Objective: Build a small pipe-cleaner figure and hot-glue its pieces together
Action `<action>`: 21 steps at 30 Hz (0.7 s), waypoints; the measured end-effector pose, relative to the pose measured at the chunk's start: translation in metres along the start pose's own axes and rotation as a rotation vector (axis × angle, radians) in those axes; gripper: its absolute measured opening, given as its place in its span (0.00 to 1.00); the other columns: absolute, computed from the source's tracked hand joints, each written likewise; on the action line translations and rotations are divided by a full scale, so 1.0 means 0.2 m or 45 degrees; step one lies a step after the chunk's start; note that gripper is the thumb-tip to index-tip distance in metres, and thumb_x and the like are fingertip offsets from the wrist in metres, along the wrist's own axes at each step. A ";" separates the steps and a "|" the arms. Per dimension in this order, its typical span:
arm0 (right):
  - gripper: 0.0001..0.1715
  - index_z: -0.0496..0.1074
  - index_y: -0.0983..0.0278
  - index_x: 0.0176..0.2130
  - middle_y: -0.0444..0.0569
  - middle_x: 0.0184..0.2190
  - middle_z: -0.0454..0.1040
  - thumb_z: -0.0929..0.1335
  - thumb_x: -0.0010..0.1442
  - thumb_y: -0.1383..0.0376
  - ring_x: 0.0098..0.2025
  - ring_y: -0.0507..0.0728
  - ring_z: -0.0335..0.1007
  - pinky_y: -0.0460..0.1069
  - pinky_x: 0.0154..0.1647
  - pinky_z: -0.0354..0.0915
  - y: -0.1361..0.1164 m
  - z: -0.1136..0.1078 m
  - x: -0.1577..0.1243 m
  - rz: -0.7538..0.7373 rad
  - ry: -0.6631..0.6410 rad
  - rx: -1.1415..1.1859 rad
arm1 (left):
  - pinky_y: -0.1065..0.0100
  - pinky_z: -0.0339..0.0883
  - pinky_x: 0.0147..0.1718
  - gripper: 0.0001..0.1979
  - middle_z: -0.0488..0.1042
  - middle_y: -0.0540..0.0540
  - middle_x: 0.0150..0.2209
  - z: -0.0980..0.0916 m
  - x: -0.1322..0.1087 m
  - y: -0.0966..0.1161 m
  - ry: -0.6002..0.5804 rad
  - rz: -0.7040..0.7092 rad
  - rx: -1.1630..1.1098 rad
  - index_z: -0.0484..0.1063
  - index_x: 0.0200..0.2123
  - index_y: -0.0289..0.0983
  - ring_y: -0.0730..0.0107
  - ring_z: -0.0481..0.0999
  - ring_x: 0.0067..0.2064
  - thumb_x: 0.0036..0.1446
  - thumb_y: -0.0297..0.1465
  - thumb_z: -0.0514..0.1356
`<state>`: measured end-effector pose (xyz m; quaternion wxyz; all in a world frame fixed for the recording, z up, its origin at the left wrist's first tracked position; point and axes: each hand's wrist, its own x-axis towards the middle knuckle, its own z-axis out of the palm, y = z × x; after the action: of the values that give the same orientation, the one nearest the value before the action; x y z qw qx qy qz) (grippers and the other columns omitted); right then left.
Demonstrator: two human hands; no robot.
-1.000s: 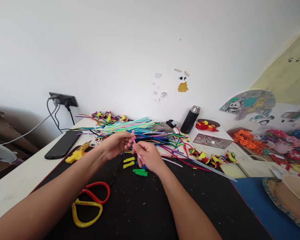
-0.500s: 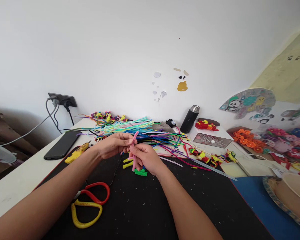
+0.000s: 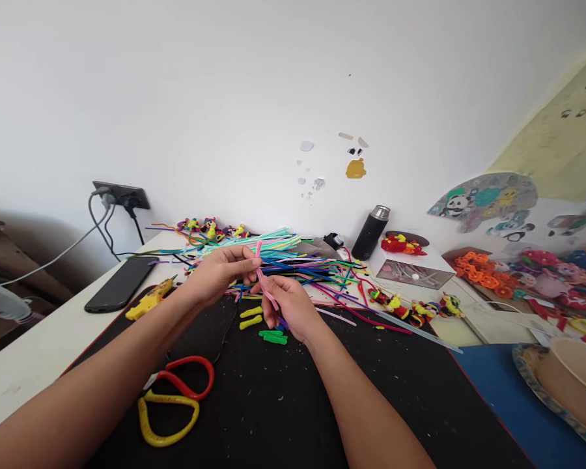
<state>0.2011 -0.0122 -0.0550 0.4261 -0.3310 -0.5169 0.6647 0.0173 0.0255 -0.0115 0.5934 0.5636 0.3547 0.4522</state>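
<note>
Both my hands hold one pink pipe cleaner (image 3: 264,281) above a black mat (image 3: 293,397). My left hand (image 3: 223,270) pinches its upper part, and my right hand (image 3: 289,305) is closed round its lower end. Just behind the hands lies a heap of coloured pipe cleaners (image 3: 293,260). Under the hands, short yellow pieces (image 3: 251,317) and green pieces (image 3: 273,337) lie on the mat.
Red and yellow scissors (image 3: 173,400) lie at the near left of the mat, a yellow glue gun (image 3: 149,299) and a black phone (image 3: 122,283) further left. A dark flask (image 3: 371,233) stands by the wall. Small craft figures (image 3: 415,309) and a tray of flowers (image 3: 522,273) crowd the right.
The pink pipe cleaner was turned between my hands: upright half a second ago, it now slants down to the right. My left hand rose a little.
</note>
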 end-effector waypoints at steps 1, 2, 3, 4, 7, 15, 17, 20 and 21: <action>0.29 0.76 0.65 0.37 0.39 0.17 0.70 0.72 0.61 0.41 0.14 0.49 0.63 0.43 0.15 0.53 0.00 0.00 0.00 0.004 -0.008 0.001 | 0.72 0.66 0.27 0.18 0.77 0.49 0.24 0.00 0.00 0.01 0.022 0.044 0.060 0.78 0.27 0.35 0.73 0.72 0.25 0.46 0.42 0.78; 0.29 0.76 0.65 0.38 0.39 0.17 0.71 0.72 0.62 0.41 0.14 0.49 0.64 0.43 0.15 0.53 0.01 0.00 0.00 0.009 -0.017 0.004 | 0.72 0.66 0.28 0.19 0.77 0.49 0.24 0.00 -0.01 0.02 0.035 0.079 0.124 0.78 0.27 0.35 0.73 0.71 0.26 0.46 0.42 0.78; 0.29 0.76 0.65 0.38 0.39 0.17 0.71 0.72 0.62 0.41 0.14 0.49 0.64 0.43 0.15 0.53 0.01 0.00 0.00 0.015 -0.021 0.009 | 0.71 0.66 0.28 0.19 0.76 0.49 0.24 -0.01 -0.01 0.03 0.041 0.106 0.190 0.78 0.27 0.35 0.72 0.72 0.26 0.47 0.43 0.77; 0.28 0.76 0.65 0.38 0.39 0.18 0.71 0.72 0.62 0.42 0.14 0.49 0.63 0.43 0.15 0.53 0.02 0.00 0.00 0.023 -0.022 0.014 | 0.71 0.66 0.28 0.19 0.76 0.49 0.24 -0.01 -0.01 0.04 0.043 0.124 0.257 0.78 0.28 0.35 0.71 0.72 0.26 0.48 0.44 0.76; 0.28 0.75 0.65 0.36 0.39 0.18 0.71 0.73 0.62 0.42 0.14 0.48 0.64 0.43 0.15 0.53 0.02 0.00 0.01 0.039 -0.014 0.030 | 0.69 0.67 0.30 0.20 0.78 0.48 0.26 -0.01 -0.03 0.04 0.047 0.164 0.417 0.78 0.30 0.36 0.69 0.73 0.28 0.50 0.46 0.74; 0.33 0.73 0.64 0.37 0.40 0.20 0.73 0.73 0.60 0.37 0.15 0.49 0.67 0.43 0.14 0.54 0.03 0.01 0.00 0.044 -0.101 -0.004 | 0.70 0.65 0.27 0.16 0.77 0.49 0.27 0.03 -0.06 0.03 -0.028 0.265 0.632 0.76 0.33 0.37 0.69 0.74 0.27 0.61 0.44 0.67; 0.32 0.72 0.64 0.37 0.40 0.20 0.74 0.75 0.57 0.39 0.15 0.49 0.68 0.42 0.14 0.55 0.03 0.02 0.00 0.054 -0.106 -0.089 | 0.70 0.65 0.28 0.15 0.78 0.49 0.28 0.02 -0.06 0.04 -0.013 0.306 0.685 0.76 0.33 0.37 0.69 0.74 0.28 0.62 0.43 0.66; 0.34 0.74 0.65 0.38 0.41 0.20 0.75 0.75 0.56 0.38 0.15 0.49 0.69 0.42 0.15 0.55 0.05 0.02 0.00 0.098 -0.121 -0.182 | 0.70 0.66 0.30 0.15 0.78 0.48 0.28 0.00 -0.06 0.05 -0.004 0.313 0.678 0.77 0.33 0.37 0.68 0.74 0.29 0.61 0.43 0.66; 0.35 0.75 0.65 0.39 0.41 0.20 0.75 0.74 0.56 0.37 0.15 0.49 0.69 0.42 0.15 0.55 0.05 0.02 0.01 0.107 -0.122 -0.192 | 0.69 0.66 0.30 0.15 0.78 0.48 0.28 -0.01 -0.05 0.05 -0.005 0.303 0.662 0.77 0.33 0.37 0.68 0.74 0.29 0.60 0.44 0.67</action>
<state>0.1946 -0.0138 -0.0646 0.3464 -0.3512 -0.5708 0.6564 0.0110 0.0158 -0.0028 0.3723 0.7355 0.3889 0.4114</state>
